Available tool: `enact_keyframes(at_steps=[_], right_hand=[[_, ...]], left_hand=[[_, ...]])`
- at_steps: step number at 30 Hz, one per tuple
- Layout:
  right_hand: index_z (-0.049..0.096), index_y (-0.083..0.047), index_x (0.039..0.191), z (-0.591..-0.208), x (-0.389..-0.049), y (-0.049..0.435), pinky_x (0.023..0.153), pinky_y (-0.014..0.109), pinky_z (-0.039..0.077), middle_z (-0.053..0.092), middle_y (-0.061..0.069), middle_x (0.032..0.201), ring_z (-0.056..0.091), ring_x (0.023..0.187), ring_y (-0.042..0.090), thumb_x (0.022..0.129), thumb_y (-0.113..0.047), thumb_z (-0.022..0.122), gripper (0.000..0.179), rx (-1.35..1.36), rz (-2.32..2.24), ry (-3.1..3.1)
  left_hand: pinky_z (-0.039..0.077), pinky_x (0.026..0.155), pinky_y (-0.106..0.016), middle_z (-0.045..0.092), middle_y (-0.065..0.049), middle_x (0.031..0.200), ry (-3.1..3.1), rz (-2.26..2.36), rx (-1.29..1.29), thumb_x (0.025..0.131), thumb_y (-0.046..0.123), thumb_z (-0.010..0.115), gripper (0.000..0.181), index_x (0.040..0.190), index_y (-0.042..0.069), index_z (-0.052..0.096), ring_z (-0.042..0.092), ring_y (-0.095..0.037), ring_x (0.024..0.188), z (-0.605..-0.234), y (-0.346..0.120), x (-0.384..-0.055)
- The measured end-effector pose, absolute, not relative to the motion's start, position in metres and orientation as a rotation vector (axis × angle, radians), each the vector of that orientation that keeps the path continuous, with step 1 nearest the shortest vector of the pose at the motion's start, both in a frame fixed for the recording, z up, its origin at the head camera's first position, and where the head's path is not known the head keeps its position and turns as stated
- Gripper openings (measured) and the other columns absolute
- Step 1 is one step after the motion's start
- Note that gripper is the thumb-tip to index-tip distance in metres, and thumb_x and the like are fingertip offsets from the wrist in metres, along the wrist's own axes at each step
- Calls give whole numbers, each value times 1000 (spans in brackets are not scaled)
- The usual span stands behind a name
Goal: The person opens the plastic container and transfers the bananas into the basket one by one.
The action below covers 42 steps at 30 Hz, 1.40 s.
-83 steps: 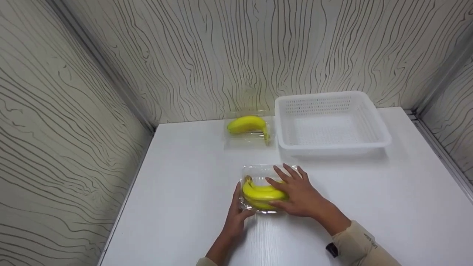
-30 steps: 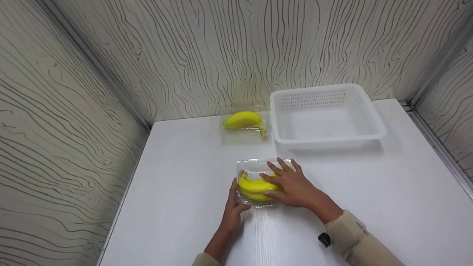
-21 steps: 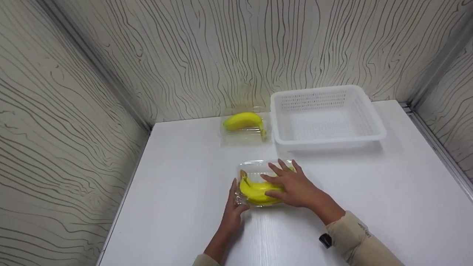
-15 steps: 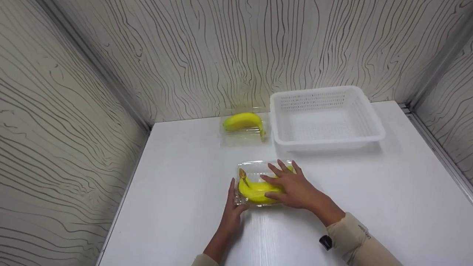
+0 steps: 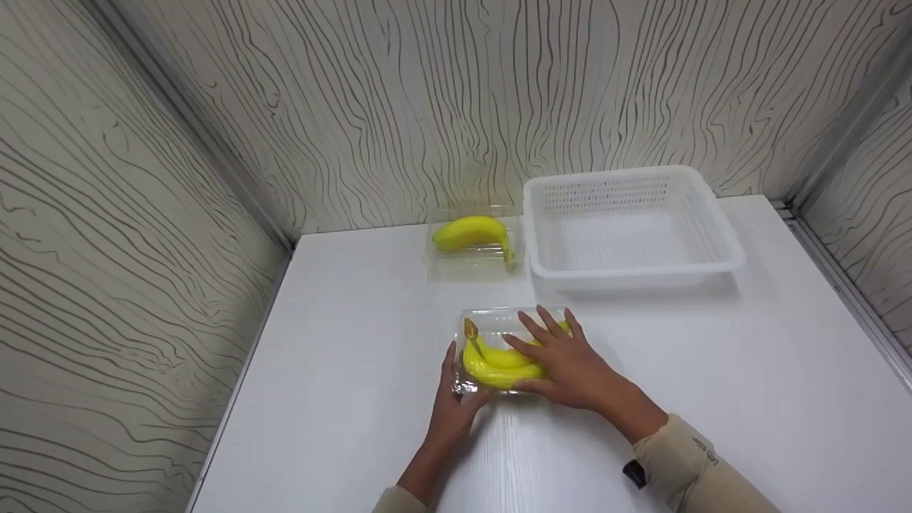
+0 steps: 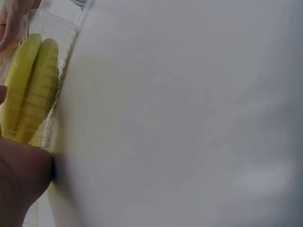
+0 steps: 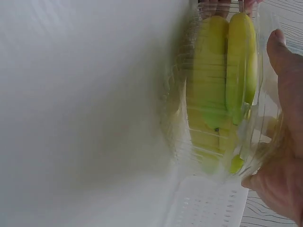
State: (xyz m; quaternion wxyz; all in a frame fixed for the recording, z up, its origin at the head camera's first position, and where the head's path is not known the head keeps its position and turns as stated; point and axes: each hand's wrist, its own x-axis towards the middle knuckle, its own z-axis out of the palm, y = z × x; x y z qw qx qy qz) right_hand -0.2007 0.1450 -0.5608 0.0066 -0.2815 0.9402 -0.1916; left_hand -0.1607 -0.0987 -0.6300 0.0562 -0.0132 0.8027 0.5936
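Observation:
A clear plastic clamshell box (image 5: 491, 320) with several yellow bananas (image 5: 491, 370) inside sits in front of me, at the middle of the white table. My left hand (image 5: 452, 420) grips its left end, fingers along the side and thumb at the near corner. Spread fingers of my right hand (image 5: 577, 370) rest over the lid's right half, covering part of the bananas. In the right wrist view, the green-tipped bananas (image 7: 208, 75) show through the ribbed side, beside my right thumb. The left wrist view shows the bananas (image 6: 21, 75) through the plastic above my left hand (image 6: 21, 175).
Behind, against the patterned wall, another clear box (image 5: 463, 269) holds a single banana (image 5: 470, 231). Right beside it stands a white perforated basket (image 5: 634, 273) with nothing in it. Patterned panels enclose the table at the back and sides.
The bananas have shifted in the box, and the brown stem end now shows higher at the left. My left thumb has slid right along the near edge. My right hand stays over the lid.

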Motion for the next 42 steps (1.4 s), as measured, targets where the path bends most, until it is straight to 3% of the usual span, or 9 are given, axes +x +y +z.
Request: enact_keyframes(at_steps=[3,8,12,17,27,33,42], right_hand=[[51,-30,160,-564,-199,146,130,76,12,33,12,176,27,165,43,93,-69,68,79,-911,-603,2976],[50,-25,161,-569,-197,156,130,72,17,35,15,175,30,164,43,87,-68,75,89,-975,-673,3014],[52,-23,160,-572,-199,168,131,62,24,37,13,174,31,163,42,81,-67,82,95,-1033,-668,3066],[52,-24,159,-577,-204,179,132,50,21,37,11,175,32,163,40,75,-67,87,100,-1083,-629,3078],[55,-32,157,-582,-215,185,123,64,43,44,8,170,40,159,38,82,-82,73,91,-1074,-698,3035],[57,-37,154,-585,-217,182,121,63,45,47,4,168,44,156,36,81,-81,75,87,-1086,-751,3052],[61,-36,151,-582,-219,182,117,66,47,51,10,164,48,150,38,83,-71,78,79,-1056,-825,3041]], left_hand=[[28,129,-70,20,-14,180,2459,1762,-75,91,52,78,107,172,31,12,23,-45,166,-631,-98,-161],[22,130,-71,20,-15,180,2433,1794,-60,90,49,78,107,173,28,13,19,-46,166,-629,-98,-162],[18,131,-71,19,-14,181,2388,1853,-44,91,43,78,105,173,27,14,16,-45,167,-628,-99,-162],[14,132,-71,19,-13,181,2362,1880,-49,91,45,76,103,173,28,16,15,-44,168,-630,-99,-162],[14,133,-69,17,-10,182,2330,1899,-18,91,39,75,102,173,31,15,15,-40,169,-630,-99,-162],[15,132,-71,16,-10,182,2329,1878,-22,91,42,74,103,173,31,13,14,-42,169,-629,-102,-162],[13,132,-72,15,-8,182,2312,1864,-35,91,40,72,100,172,35,14,13,-40,169,-629,-101,-163]])
